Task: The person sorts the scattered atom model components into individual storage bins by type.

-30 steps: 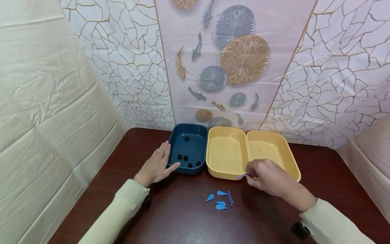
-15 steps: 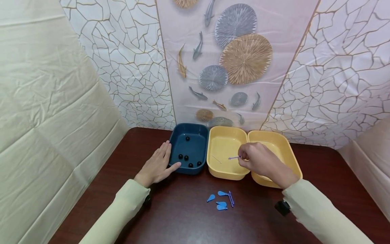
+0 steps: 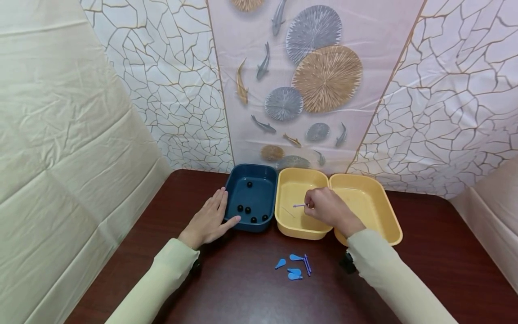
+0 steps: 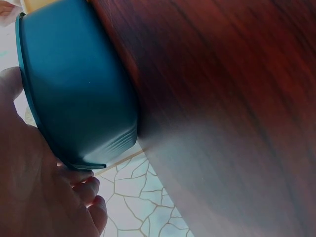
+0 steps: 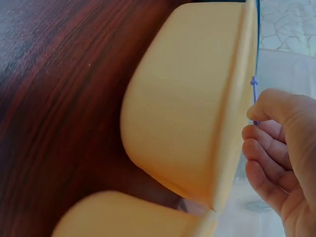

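My right hand (image 3: pixel 327 208) pinches a thin purple plastic stick (image 5: pixel 254 91) with small knobs, over the middle yellow tray (image 3: pixel 301 231). In the head view the stick points left from the fingertips. Inside that tray lies a thin pale strip (image 3: pixel 288 212). My left hand (image 3: pixel 208 220) rests with straight fingers along the left rim of the dark blue tray (image 4: pixel 74 79), thumb at its near corner. Several black balls (image 3: pixel 247 209) sit in the blue tray. On the table nearer me are several blue paddle-shaped pieces (image 3: pixel 280 263) and more purple sticks (image 3: pixel 307 265).
A second yellow tray (image 3: pixel 394 225) stands at the right, partly behind the right forearm. All three trays line up side by side near the back edge of the dark wooden table (image 3: pixel 243 292). A patterned cloth (image 3: pixel 186 90) hangs behind.
My right hand has moved left and away from me with the purple stick, from the near edge between the yellow trays to over the middle one. The left hand stays put.
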Action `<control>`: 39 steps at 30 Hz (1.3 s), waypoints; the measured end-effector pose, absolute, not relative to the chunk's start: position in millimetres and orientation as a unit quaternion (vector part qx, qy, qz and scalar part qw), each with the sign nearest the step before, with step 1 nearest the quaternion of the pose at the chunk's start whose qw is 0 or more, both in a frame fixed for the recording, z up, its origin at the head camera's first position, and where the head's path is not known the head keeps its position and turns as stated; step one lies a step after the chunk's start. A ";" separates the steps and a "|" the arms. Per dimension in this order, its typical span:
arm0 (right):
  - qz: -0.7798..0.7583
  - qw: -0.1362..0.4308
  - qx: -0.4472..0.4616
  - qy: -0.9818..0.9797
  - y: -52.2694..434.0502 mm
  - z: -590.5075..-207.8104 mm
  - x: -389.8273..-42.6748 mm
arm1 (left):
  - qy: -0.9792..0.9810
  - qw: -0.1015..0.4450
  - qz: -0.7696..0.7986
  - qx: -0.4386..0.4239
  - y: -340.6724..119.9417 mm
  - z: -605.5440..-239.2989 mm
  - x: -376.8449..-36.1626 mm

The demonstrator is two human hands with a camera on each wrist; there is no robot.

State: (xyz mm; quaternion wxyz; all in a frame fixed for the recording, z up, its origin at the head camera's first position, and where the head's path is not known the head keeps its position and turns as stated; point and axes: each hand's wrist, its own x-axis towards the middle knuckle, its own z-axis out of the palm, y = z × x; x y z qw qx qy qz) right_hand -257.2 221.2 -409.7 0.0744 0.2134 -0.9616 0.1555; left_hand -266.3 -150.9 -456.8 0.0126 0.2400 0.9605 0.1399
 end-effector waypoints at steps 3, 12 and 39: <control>0.153 0.068 0.205 -0.964 219.2 -417.7 -261.9 | 0.960 0.018 0.140 0.240 -150.8 -458.3 -266.7; 0.151 0.056 0.197 -0.967 222.1 -413.8 -265.8 | 0.959 0.011 0.145 0.244 -150.3 -458.9 -265.5; 0.156 0.034 0.273 -0.949 232.8 -369.5 -173.8 | 0.957 0.012 0.151 0.247 -150.9 -457.1 -266.0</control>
